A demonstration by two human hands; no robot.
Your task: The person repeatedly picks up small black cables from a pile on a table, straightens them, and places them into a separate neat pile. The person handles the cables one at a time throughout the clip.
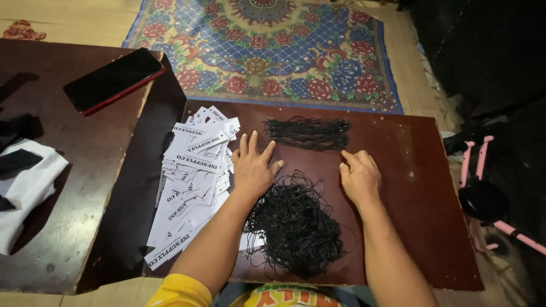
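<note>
Left hand (pixel 253 166) spread flat on dark brown worktop (pixel 409 187) beside heap of white paper tags (pixel 190 182), right hand (pixel 359 176) loosely curled, holding nothing, tangled black string pile (pixel 296 227) between forearms, tidy string bundle (pixel 308 133) just beyond fingertips, red-edged phone (pixel 114 79) far left, patterned rug (pixel 273 51) behind

A dark brown board (pixel 409 170) carries white paper tags (pixel 193 182), a tangled black string heap (pixel 296 227) and a straight string bundle (pixel 307 133)

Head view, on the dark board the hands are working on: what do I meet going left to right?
Pile of white paper tags → left hand, flat on the board → tangled heap of black strings → right hand, fingertips down on the board.
</note>
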